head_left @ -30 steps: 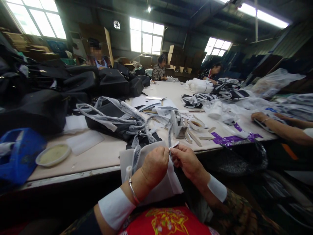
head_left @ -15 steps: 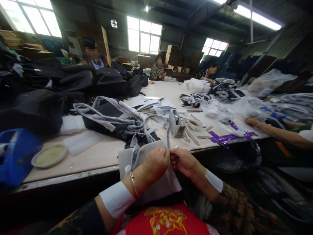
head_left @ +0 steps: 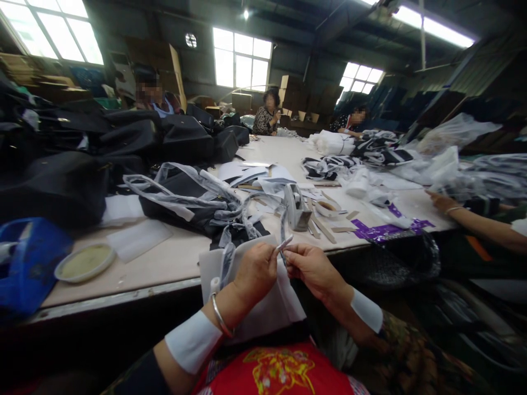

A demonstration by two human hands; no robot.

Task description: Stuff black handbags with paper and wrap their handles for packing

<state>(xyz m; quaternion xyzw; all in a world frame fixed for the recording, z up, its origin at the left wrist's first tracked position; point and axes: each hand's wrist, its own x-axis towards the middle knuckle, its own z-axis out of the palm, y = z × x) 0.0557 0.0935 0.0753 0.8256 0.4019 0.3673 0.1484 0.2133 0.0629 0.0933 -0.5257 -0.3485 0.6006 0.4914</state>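
Observation:
My left hand (head_left: pixel 256 274) is closed in a pinch, and a pale thin tip sticks out past its thumb. Opposite it, almost touching, my right hand (head_left: pixel 312 267) pinches the same spot. Between them runs a narrow bag strap (head_left: pixel 282 224) in clear plastic film, coming down from the table; its end is hidden by my fingers. A pale grey sheet (head_left: pixel 251 323) hangs behind my wrists at the table edge. Beyond lies a black handbag (head_left: pixel 181 189) with film-wrapped handles. A grey tape dispenser (head_left: pixel 297 208) stands just past my hands.
Black bags (head_left: pixel 135 137) are heaped at left, near a blue container (head_left: pixel 33 263) and a round shallow dish (head_left: pixel 85 262). Purple tape (head_left: pixel 382 230) marks the right edge. A co-worker's hand (head_left: pixel 442 202) rests by plastic bags. Several other people sit around the table (head_left: pixel 280 148).
My left hand has turned and shifted slightly left and down, baring a pale tip between my fingers. The co-worker's hand at right has drawn farther right, and plastic there has risen.

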